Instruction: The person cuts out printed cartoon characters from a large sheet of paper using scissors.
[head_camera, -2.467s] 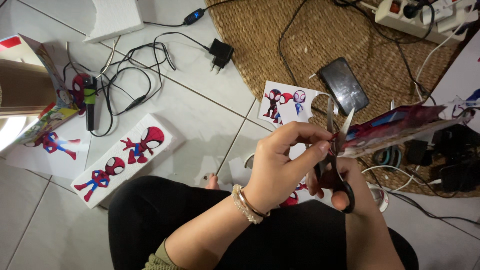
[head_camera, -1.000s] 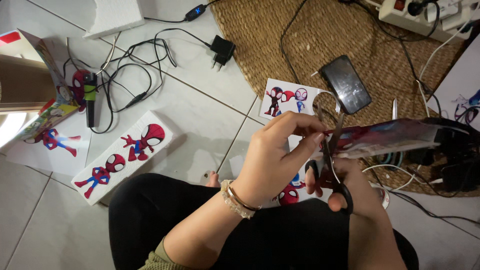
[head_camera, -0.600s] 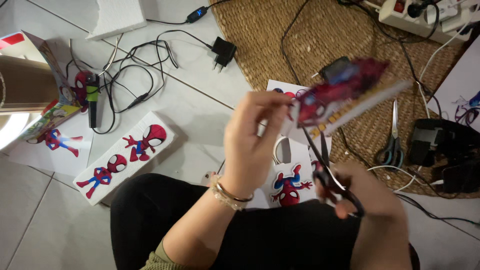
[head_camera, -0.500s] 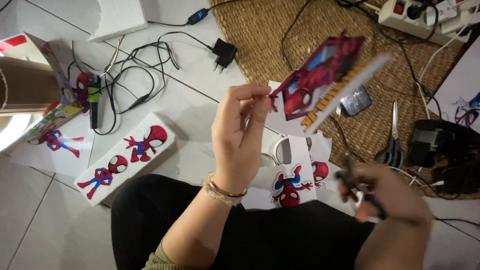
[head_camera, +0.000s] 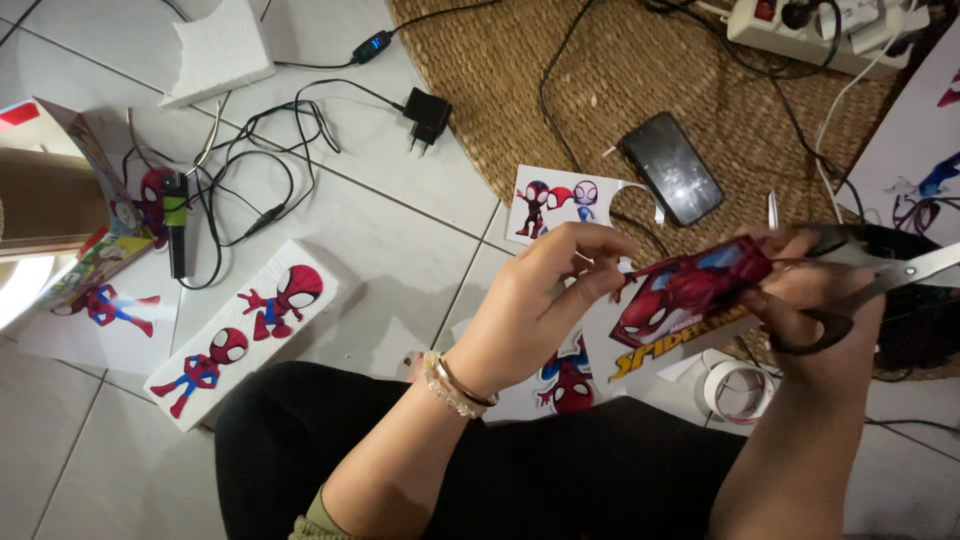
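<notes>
L hand (head_camera: 535, 305) pinches left edge of red cartoon cutout (head_camera: 690, 295), held mid-air above lap; R hand (head_camera: 815, 305) grips black-handled scissors (head_camera: 870, 285), fingers through loops, blades pointing right, also touching cutout's right end; tape roll (head_camera: 738, 390) on floor below; phone (head_camera: 672, 181) on woven mat (head_camera: 640, 80).

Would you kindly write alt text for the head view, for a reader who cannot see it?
Seen from above, a left hand holds a red printed cartoon picture while the right hand grips scissors beside it. Cut-out figures, cables and a dark phone lie around.
</notes>
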